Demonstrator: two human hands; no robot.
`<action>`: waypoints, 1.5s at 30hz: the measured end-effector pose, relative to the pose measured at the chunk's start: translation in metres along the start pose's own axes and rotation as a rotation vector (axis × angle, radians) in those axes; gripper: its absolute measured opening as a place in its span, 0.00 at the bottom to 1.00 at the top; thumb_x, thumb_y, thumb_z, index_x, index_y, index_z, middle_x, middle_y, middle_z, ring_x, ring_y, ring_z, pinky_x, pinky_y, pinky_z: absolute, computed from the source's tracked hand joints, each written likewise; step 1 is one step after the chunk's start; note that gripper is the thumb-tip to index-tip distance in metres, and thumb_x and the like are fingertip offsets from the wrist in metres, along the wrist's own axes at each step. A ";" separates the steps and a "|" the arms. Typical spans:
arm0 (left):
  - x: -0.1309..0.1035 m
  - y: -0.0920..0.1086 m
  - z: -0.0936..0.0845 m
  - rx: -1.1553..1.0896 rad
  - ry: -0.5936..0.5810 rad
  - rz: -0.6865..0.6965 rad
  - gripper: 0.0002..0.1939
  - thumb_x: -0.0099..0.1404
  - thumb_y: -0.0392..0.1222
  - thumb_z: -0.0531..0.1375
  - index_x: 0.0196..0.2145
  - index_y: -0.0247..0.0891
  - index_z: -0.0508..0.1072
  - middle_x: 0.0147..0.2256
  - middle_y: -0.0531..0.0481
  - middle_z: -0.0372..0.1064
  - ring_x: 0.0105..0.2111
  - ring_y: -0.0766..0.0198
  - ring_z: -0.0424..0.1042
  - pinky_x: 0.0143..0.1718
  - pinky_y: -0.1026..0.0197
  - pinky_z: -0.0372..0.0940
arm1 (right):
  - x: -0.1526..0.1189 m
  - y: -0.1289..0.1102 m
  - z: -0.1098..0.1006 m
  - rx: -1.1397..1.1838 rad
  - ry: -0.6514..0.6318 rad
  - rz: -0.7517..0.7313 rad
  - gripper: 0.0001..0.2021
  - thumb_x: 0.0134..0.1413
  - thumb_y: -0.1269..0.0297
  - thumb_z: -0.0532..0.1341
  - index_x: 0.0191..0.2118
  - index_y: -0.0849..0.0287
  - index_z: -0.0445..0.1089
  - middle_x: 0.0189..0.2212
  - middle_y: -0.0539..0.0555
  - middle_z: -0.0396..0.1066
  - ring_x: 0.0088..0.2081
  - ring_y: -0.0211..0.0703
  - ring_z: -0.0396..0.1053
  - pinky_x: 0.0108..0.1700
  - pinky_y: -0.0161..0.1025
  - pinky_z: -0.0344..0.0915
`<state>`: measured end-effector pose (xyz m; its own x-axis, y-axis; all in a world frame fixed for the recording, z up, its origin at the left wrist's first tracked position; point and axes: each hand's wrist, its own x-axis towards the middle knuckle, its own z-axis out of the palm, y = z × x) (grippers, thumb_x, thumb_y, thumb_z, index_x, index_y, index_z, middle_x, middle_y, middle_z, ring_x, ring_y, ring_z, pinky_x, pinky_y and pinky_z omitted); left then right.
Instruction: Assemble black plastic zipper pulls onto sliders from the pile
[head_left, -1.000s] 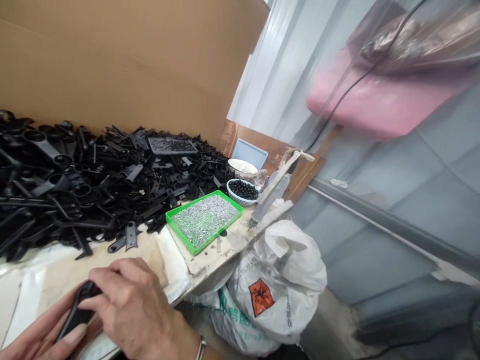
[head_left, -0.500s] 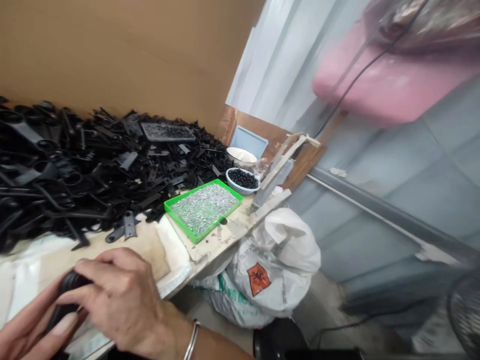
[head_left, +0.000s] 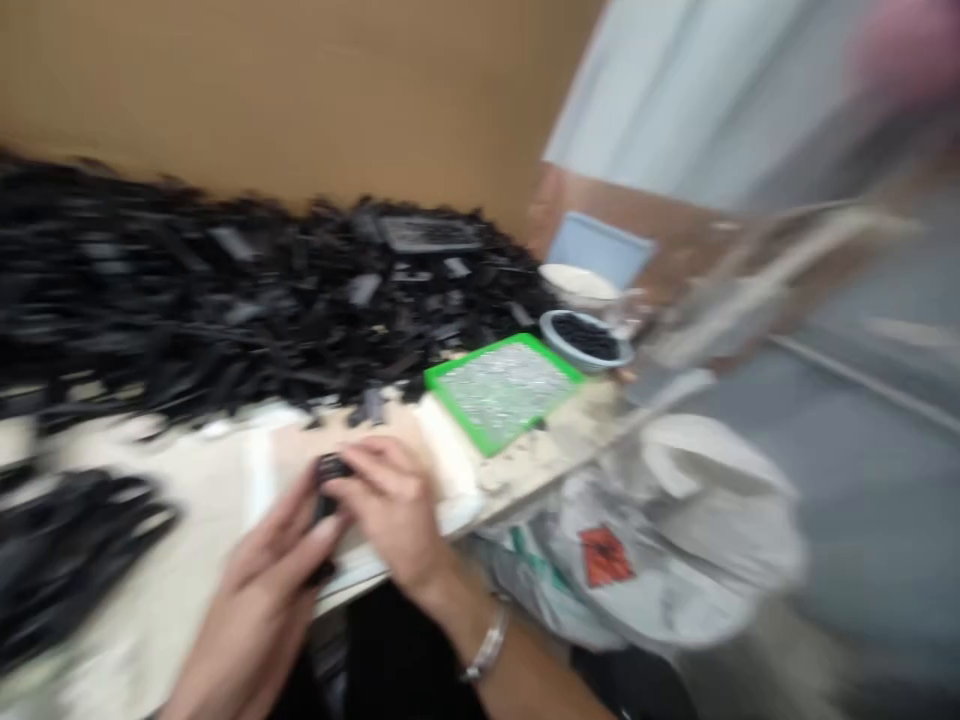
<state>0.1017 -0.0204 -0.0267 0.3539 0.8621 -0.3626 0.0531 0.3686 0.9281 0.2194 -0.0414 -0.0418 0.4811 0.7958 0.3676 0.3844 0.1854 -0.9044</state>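
Everything is smeared by motion. My left hand [head_left: 274, 570] is wrapped round a small black part [head_left: 327, 480] near the table's front edge. My right hand [head_left: 394, 505], with a silver bracelet on its wrist, grips the same part from the right, fingers bent over its upper end. Behind both hands lies a wide heap of black parts [head_left: 247, 300]. To the right of the hands is a green tray [head_left: 486, 442] of small silvery pieces.
A light blue basket [head_left: 622, 358] of dark pieces and a white bowl [head_left: 577, 282] stand behind the tray. Another black pile [head_left: 75, 550] lies at left. A white sack [head_left: 675, 590] stands beside the table, right. Cardboard [head_left: 337, 100] rises behind.
The view has swung left, so the table's things appear farther right and the left black pile shows. Both hands appear farther right and higher, still on the black part.
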 end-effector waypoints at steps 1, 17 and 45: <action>-0.002 0.000 -0.002 -0.100 -0.057 -0.004 0.37 0.53 0.49 0.67 0.60 0.48 0.64 0.60 0.48 0.61 0.59 0.51 0.61 0.60 0.53 0.58 | -0.001 0.002 -0.002 0.005 0.011 0.020 0.10 0.56 0.64 0.64 0.44 0.51 0.77 0.43 0.52 0.72 0.47 0.42 0.70 0.53 0.38 0.68; 0.002 -0.009 -0.030 0.057 -0.293 0.416 0.28 0.67 0.34 0.55 0.63 0.45 0.58 0.64 0.54 0.54 0.64 0.61 0.52 0.66 0.59 0.48 | -0.003 -0.010 0.001 -0.195 -0.069 -0.149 0.09 0.55 0.67 0.63 0.43 0.56 0.76 0.39 0.54 0.72 0.39 0.42 0.72 0.42 0.39 0.73; -0.011 0.019 -0.066 1.005 0.125 0.679 0.22 0.72 0.42 0.46 0.62 0.41 0.60 0.25 0.52 0.71 0.21 0.64 0.67 0.25 0.63 0.59 | 0.020 -0.016 0.009 -0.061 -0.664 0.142 0.16 0.63 0.56 0.54 0.37 0.59 0.77 0.32 0.53 0.78 0.34 0.43 0.75 0.39 0.37 0.71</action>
<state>0.0374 -0.0002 -0.0102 0.5013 0.8227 0.2679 0.6110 -0.5559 0.5637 0.2157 -0.0235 -0.0217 -0.0477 0.9987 0.0179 0.4065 0.0358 -0.9129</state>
